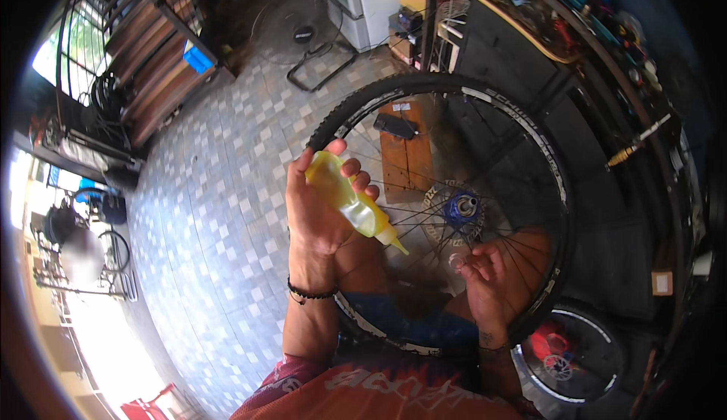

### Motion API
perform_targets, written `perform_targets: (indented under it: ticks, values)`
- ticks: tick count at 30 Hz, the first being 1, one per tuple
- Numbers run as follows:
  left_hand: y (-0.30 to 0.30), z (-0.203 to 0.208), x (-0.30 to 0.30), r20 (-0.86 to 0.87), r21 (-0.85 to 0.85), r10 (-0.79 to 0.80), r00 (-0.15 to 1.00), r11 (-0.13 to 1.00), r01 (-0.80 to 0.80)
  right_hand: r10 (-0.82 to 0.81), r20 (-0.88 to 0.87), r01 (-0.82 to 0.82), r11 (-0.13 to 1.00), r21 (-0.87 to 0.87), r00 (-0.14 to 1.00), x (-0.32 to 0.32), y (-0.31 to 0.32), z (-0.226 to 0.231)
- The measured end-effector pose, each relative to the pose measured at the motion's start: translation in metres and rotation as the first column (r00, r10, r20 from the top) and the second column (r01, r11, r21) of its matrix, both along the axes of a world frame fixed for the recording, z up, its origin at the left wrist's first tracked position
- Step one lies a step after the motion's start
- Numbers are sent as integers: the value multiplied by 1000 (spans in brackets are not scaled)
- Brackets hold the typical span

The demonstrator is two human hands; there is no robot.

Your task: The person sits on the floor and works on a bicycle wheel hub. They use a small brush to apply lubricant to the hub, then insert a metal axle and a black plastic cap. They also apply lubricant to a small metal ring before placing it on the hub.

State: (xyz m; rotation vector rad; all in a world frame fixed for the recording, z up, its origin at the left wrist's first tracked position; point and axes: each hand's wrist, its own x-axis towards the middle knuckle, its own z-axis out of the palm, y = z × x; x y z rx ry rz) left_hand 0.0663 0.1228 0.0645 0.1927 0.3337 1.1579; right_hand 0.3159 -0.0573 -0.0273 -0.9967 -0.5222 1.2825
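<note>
My left hand [314, 196] is wrapped round a soft squeeze bottle [352, 200] of yellow liquid. The bottle tilts, its thin nozzle pointing down and to the right, over the spokes of a bicycle wheel [559, 177]. That wheel, with a black knobby tyre, leans across my lap. At its middle sits a blue hub [462, 208] with a brake disc around it. Lower right of the nozzle, my right hand [486, 272] pinches a small, round, pale piece [456, 261], too small to name. Both hands are on the near side of the hub.
Beyond the spokes, a dark phone-like object [395, 125] lies on a wooden block [409, 164]. A second wheel [575, 355] rests at lower right. A cluttered workbench [522, 11] runs along the right. A fan [303, 35] stands on the tiled floor [219, 193], and wooden stairs [144, 49] rise at far left.
</note>
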Motion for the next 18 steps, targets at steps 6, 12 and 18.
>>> perform_targets:
  ticks: [6,12,18]
  values:
    - [9,-15,-2,35,-7,97,995,995,-97,153,-4,-153,987,46,988,-29,26,2]
    - [18,-26,9,-1,74,160,987,984,-160,170,-7,-169,984,49,986,-33,32,3]
    - [21,-22,25,-122,173,246,961,959,-224,93,16,-93,996,9,996,-30,32,10]
